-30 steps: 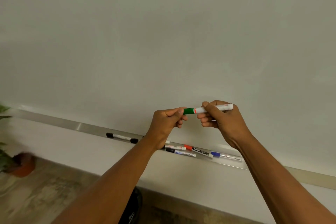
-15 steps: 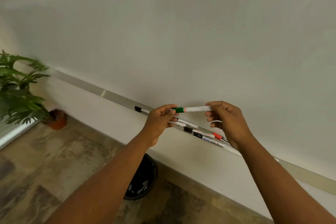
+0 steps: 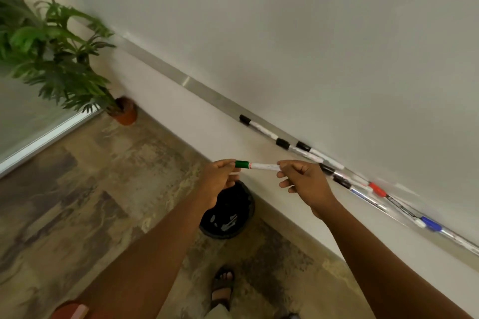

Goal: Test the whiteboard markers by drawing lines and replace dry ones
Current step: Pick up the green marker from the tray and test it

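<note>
- Mottled stone-look floor (image 3: 77,189) w/ a leafy green plant in a terracotta pot (image 3: 124,111) far left, nothing to do w/ the job.
- Left hand (image 3: 220,179) pinches the green cap end of the white-barrelled green marker (image 3: 256,165), prob to pull the cap.
- Round black bin (image 3: 228,212) right below, half hidden by arms, contents unclear.
- Right hand (image 3: 305,181) grips the barrel's other end, steadying it.
- Long metal tray (image 3: 186,81) holds the other markers, blurry, can't count.
</note>
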`<state>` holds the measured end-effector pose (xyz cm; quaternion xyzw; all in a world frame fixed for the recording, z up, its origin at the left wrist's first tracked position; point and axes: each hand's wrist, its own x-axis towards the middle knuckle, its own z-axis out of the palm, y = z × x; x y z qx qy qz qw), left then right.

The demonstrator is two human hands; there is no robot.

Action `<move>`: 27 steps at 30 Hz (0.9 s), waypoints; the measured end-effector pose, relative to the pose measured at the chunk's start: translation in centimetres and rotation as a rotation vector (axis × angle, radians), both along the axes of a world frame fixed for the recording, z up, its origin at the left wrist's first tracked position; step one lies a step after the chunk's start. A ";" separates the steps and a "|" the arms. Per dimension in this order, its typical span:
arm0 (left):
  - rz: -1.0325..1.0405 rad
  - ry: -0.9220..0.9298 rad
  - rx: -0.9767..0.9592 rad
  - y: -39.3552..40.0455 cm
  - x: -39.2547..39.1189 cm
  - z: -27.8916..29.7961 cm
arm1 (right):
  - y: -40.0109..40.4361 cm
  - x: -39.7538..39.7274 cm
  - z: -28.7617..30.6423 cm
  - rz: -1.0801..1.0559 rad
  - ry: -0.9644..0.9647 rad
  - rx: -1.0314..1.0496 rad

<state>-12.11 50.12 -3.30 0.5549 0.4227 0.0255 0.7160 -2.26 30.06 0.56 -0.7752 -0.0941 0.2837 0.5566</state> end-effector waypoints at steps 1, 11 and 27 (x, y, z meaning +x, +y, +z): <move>0.029 0.043 -0.010 0.6 -0.5 -1.5 | 0.9 -0.1 -1.4 0.014 0.011 -0.019; 0.179 0.293 0.096 4.8 -3.5 -13.6 | 8.3 -0.6 -16.7 0.185 -0.144 -0.321; -0.252 0.500 0.447 7.3 -5.4 -25.9 | 13.0 -1.4 -37.5 0.431 -0.118 -0.668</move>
